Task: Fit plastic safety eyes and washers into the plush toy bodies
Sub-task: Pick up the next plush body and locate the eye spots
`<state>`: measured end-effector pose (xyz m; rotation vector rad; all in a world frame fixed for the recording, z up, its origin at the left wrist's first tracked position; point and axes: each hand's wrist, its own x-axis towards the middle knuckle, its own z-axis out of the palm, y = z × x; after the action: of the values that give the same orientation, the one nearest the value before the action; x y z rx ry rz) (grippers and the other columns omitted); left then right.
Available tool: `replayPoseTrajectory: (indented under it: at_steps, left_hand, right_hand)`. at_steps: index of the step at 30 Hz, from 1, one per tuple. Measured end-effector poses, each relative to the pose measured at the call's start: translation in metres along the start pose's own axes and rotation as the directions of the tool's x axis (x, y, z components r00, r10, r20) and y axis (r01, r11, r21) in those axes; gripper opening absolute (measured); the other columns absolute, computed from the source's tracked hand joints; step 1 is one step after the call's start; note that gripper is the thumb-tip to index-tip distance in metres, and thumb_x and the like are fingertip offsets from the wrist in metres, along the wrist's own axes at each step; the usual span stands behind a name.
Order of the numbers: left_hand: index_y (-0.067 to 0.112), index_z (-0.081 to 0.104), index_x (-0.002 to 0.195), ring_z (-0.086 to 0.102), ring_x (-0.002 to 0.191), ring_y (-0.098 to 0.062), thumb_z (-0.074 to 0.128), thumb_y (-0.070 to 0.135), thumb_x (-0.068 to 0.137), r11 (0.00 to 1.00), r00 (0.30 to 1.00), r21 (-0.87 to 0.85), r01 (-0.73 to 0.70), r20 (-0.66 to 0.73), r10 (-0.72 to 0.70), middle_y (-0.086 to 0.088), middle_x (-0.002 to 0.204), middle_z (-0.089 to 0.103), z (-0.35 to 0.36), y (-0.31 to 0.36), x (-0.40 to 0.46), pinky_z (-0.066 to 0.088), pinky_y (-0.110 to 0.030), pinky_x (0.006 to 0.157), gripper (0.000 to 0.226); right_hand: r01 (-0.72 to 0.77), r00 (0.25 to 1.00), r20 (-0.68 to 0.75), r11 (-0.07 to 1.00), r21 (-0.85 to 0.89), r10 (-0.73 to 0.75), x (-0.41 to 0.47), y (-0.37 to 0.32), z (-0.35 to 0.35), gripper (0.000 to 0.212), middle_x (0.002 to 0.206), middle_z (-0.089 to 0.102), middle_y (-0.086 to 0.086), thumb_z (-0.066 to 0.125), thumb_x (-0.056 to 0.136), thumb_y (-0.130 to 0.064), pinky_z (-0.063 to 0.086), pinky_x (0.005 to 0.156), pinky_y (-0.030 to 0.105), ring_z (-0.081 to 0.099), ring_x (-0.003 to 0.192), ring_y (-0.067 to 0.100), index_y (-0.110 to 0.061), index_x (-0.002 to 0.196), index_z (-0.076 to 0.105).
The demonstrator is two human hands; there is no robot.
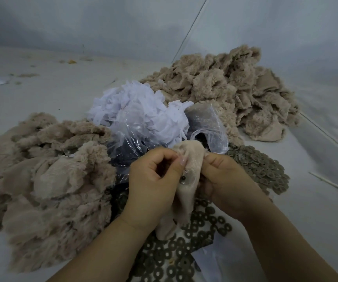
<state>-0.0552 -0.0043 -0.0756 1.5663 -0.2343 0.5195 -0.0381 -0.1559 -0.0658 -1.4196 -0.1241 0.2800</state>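
Note:
A beige plush toy body [188, 165], turned inside out, hangs between both my hands. My left hand [154, 180] pinches its left edge and my right hand [227, 180] grips its right side. A small dark eye post with a washer [183, 180] shows on the fabric near my left thumb. Grey-green washers [261, 169] lie scattered under and to the right of my hands, with more washers [176, 249] below my wrists. A clear plastic bag [135, 151] of dark pieces lies just behind my hands.
A pile of beige plush bodies [42, 180] lies at the left and another plush pile [235, 92] at the back right. White fabric scraps [135, 106] sit in a bag at the middle. A thin white stick [332, 184] lies at the right.

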Motion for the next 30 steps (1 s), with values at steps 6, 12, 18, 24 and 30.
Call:
replayPoseTrajectory:
  at_steps: [6,12,18,24,30]
  left_hand:
    - [0.014,0.07,0.074,0.063,0.067,-0.015,0.07,0.021,0.08,0.987,0.993,-0.119,0.111,0.048,-0.106,-0.006,0.072,0.07,-0.001,-0.002,0.002,0.054,-0.029,0.064,0.009]
    - [0.019,0.072,0.077,0.063,0.071,-0.015,0.07,0.02,0.08,0.97,0.985,-0.182,0.162,0.082,-0.149,-0.001,0.076,0.07,-0.002,-0.001,0.001,0.054,-0.028,0.067,0.004]
    - [0.011,0.071,0.076,0.062,0.066,-0.019,0.074,0.012,0.083,0.991,0.993,-0.075,0.107,0.057,-0.103,-0.008,0.073,0.069,0.0,-0.001,-0.001,0.054,-0.032,0.064,0.008]
    - [0.013,0.069,0.07,0.059,0.058,-0.009,0.074,-0.002,0.081,0.995,0.994,0.033,0.092,0.059,-0.093,-0.006,0.069,0.067,0.003,0.0,0.0,0.054,-0.023,0.056,0.02]
    - [0.015,0.069,0.069,0.057,0.059,-0.008,0.075,-0.002,0.08,0.994,0.994,0.064,0.087,0.065,-0.092,-0.006,0.069,0.066,0.001,0.0,-0.001,0.053,-0.025,0.057,0.021]
  right_hand:
    - [0.089,0.987,-0.134,0.996,0.018,-0.085,0.003,0.005,0.0,0.02,0.088,0.076,0.016,0.063,0.09,-0.022,0.06,0.065,0.03,0.073,0.074,0.023,-0.01,0.089,0.079]
    - [0.102,0.966,-0.243,0.993,0.054,-0.086,0.005,0.008,0.002,0.019,0.094,0.077,0.014,0.054,0.099,-0.003,0.062,0.07,0.032,0.075,0.086,0.027,-0.006,0.103,0.072]
    - [-0.061,0.995,-0.064,0.957,0.283,0.082,0.002,0.006,0.005,0.022,0.091,0.075,0.02,0.05,0.098,-0.001,0.059,0.06,0.029,0.074,0.073,0.023,0.003,0.105,0.071]
    - [0.084,0.98,-0.187,0.991,0.105,-0.063,0.003,0.014,0.006,0.019,0.088,0.075,0.022,0.062,0.089,0.001,0.059,0.063,0.034,0.073,0.076,0.03,-0.007,0.087,0.079]
    - [0.122,0.964,-0.245,0.99,0.075,-0.101,0.006,0.022,0.006,0.015,0.089,0.074,0.025,0.064,0.087,0.002,0.061,0.078,0.045,0.072,0.084,0.039,-0.004,0.089,0.078]
